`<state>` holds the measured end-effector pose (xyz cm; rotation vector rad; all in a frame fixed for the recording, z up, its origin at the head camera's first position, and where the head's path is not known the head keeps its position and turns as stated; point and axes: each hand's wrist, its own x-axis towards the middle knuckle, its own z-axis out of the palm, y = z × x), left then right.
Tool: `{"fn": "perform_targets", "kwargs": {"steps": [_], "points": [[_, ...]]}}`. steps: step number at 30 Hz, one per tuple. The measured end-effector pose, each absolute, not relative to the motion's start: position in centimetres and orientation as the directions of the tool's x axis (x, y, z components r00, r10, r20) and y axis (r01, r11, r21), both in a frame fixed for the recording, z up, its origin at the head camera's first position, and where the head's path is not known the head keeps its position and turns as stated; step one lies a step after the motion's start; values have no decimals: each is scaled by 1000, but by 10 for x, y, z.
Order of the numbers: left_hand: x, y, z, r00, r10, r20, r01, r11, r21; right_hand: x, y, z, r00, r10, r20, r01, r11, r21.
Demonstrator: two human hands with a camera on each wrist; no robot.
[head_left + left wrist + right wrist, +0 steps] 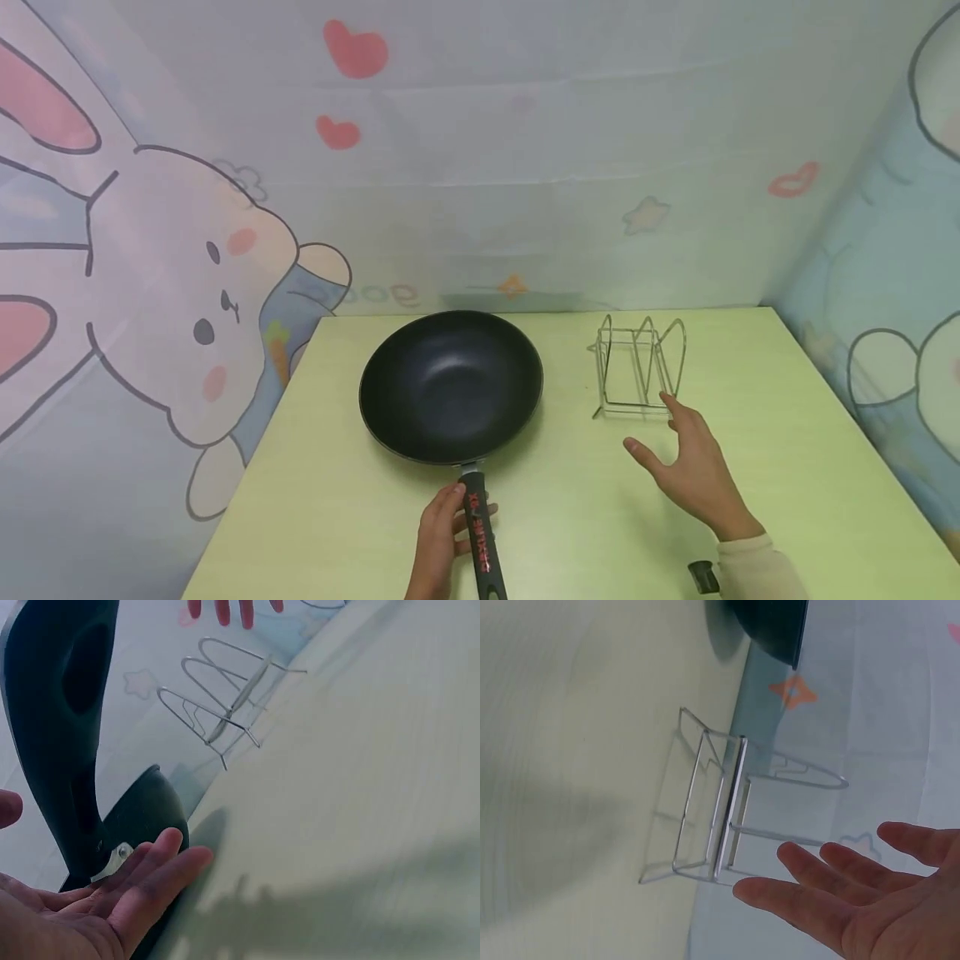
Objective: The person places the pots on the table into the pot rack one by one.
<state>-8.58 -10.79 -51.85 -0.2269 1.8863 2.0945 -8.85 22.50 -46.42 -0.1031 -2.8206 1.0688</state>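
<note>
A black wok [450,387] sits on the table, its long black handle [480,525] with red lettering pointing toward me. My left hand [442,529] is at the handle, thumb at its left side and fingers reaching beneath to the right. In the left wrist view these fingers [150,892] are extended below the handle [60,735], not wrapped round it. A silver wire rack [637,404] with upright loops stands to the wok's right. My right hand [693,471], thumb and fingers spread, hovers by the rack's near right corner; whether it touches cannot be told.
The pale yellow-green table [577,508] ends against a cloth backdrop [525,167] printed with hearts and a rabbit. Similar cloth [907,333] hangs along the right side. A small black object [703,577] shows beside the right sleeve.
</note>
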Motion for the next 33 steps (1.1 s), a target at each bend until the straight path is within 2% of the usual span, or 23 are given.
{"fn": "perform_targets", "kwargs": {"steps": [7, 12, 20, 29, 33], "points": [[-83, -103, -515, -932, 203, -301, -346, -243, 906, -84, 213, -470, -991, 82, 105, -13, 727, -686], [-81, -99, -514, -930, 238, -281, -347, -309, 886, -78, 205, -473, -993, 70, 95, -17, 711, -703], [-78, -99, -514, -926, 259, -274, -351, -330, 876, -71, 188, -478, -997, 45, 58, -12, 679, -734], [-76, -99, -514, -928, 278, -246, -331, -322, 887, -64, 158, -487, -999, 44, -31, 50, 562, -825], [-77, -95, -512, -932, 275, -238, -321, -320, 891, -60, 141, -489, -997, -18, -75, 56, 495, -867]]}}
